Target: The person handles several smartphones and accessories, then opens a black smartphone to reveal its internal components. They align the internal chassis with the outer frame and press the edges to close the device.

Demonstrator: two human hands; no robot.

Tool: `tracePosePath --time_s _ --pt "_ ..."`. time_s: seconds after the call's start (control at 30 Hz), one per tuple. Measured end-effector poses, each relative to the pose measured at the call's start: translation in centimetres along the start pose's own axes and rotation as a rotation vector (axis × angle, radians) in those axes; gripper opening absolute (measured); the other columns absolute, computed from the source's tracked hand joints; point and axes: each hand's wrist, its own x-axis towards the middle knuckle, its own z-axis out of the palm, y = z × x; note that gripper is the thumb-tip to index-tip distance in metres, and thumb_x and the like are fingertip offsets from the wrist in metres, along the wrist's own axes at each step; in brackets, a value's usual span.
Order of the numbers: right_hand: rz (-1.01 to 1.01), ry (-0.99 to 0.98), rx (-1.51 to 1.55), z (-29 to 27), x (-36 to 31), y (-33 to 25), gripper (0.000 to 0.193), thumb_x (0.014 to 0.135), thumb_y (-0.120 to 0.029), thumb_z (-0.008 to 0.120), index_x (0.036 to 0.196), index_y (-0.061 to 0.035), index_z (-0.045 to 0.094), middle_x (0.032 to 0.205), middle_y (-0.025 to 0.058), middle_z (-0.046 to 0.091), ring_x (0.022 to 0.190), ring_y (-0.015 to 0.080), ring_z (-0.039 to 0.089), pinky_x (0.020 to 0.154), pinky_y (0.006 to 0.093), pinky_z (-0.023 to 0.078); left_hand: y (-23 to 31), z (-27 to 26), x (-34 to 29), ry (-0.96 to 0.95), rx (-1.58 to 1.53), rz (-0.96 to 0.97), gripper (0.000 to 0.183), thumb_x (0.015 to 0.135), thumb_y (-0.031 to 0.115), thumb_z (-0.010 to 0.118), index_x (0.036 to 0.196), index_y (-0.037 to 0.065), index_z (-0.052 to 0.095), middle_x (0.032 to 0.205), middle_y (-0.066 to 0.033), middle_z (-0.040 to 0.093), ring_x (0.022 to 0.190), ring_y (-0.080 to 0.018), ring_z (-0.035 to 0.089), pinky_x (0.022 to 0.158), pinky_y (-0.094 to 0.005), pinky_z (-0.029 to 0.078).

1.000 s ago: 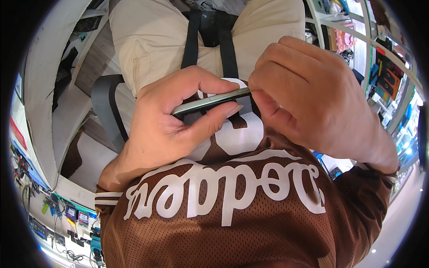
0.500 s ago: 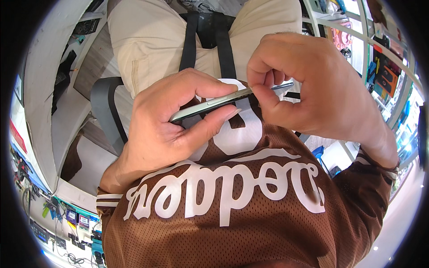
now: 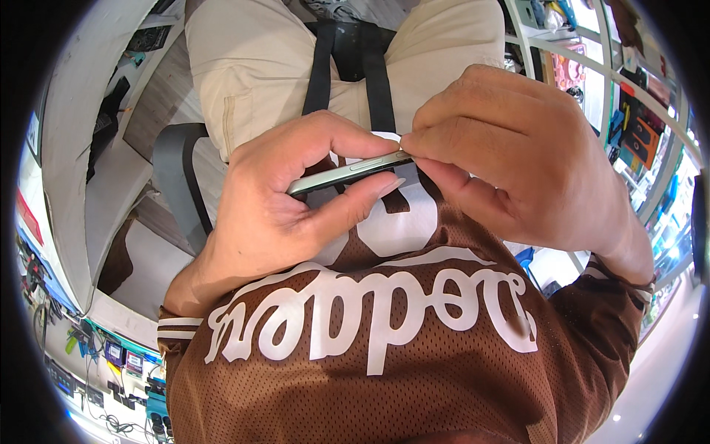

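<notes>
A slim smartphone (image 3: 336,176) with a pale silver-green rim is held edge-on above my lap, its side buttons facing up at me. My left hand (image 3: 259,185) is closed round its left part, thumb along the near face and fingers along the far one. At the other end, my right hand (image 3: 510,155) has its thumb and forefinger pressed together on the phone's edge, just past the buttons. The right hand covers the rest of that end. Whether some small thing sits between those fingertips is hidden.
Black straps (image 3: 379,85) hang between my knees over beige trousers (image 3: 251,59). A grey curved armrest (image 3: 177,177) stands at my left. Glass shelving (image 3: 606,74) with goods is at the right. Cables and small devices (image 3: 126,362) lie on a surface at the lower left.
My right hand has shifted and turned, its fingers now straighter and covering the phone's right end, which showed past them before. The left hand and phone have barely moved.
</notes>
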Motion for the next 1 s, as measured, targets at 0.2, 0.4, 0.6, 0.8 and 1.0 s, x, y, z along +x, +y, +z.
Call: tracePosePath --time_s 0.2,0.4,0.6,0.8,1.0 --pt "-0.083 0.055 -0.061 0.5 0.4 0.2 0.025 0.069 0.006 0.080 0.090 -0.0012 0.067 0.085 0.0085 0.065 0.071 0.0267 0.062 0.060 0.0351 0.051 0.0 0.3 -0.1 0.022 -0.035 -0.040 0.024 0.085 -0.011 0.075 0.109 -0.006 0.069 0.106 -0.0134 0.073 0.095 -0.0144 0.068 0.086 -0.0267 0.053" --pt "0.016 0.034 0.002 0.5 0.6 0.1 0.024 0.068 0.007 0.077 0.086 -0.0021 0.064 0.083 0.0086 0.063 0.070 0.0281 0.062 0.060 0.0355 0.051 -0.1 0.2 -0.2 0.007 -0.015 -0.024 0.025 0.084 -0.010 0.077 0.108 -0.005 0.071 0.106 -0.0131 0.073 0.094 -0.0144 0.069 0.084 -0.0261 0.053" --pt "0.204 -0.083 0.125 -0.5 0.7 0.5 0.014 0.078 0.005 0.073 0.089 -0.0005 0.066 0.080 0.0082 0.064 0.070 0.0227 0.063 0.064 0.0332 0.052 -0.2 0.2 -0.3 -0.003 0.008 0.015 0.027 0.082 -0.009 0.080 0.107 -0.003 0.072 0.107 -0.0135 0.074 0.092 -0.0141 0.069 0.080 -0.0255 0.053" --pt "0.591 -0.168 0.460 -1.6 0.1 1.2 0.007 0.093 -0.004 0.069 0.095 0.0025 0.068 0.085 0.0020 0.067 0.076 0.0085 0.059 0.071 0.0255 0.049 -0.8 0.5 -0.7 0.093 -0.030 0.019 0.024 0.080 0.000 0.084 0.102 0.001 0.073 0.095 -0.0103 0.075 0.082 -0.0209 0.073 0.073 -0.0295 0.054" --pt "0.797 -0.135 0.640 -0.9 -1.9 1.5 0.009 0.098 -0.006 0.066 0.102 0.0024 0.067 0.089 0.0007 0.065 0.085 0.0066 0.058 0.078 0.0244 0.047 -1.4 0.1 -0.7 0.076 -0.046 0.088 0.029 0.077 -0.005 0.085 0.102 0.000 0.073 0.098 -0.0128 0.075 0.086 -0.0217 0.073 0.073 -0.0299 0.055"
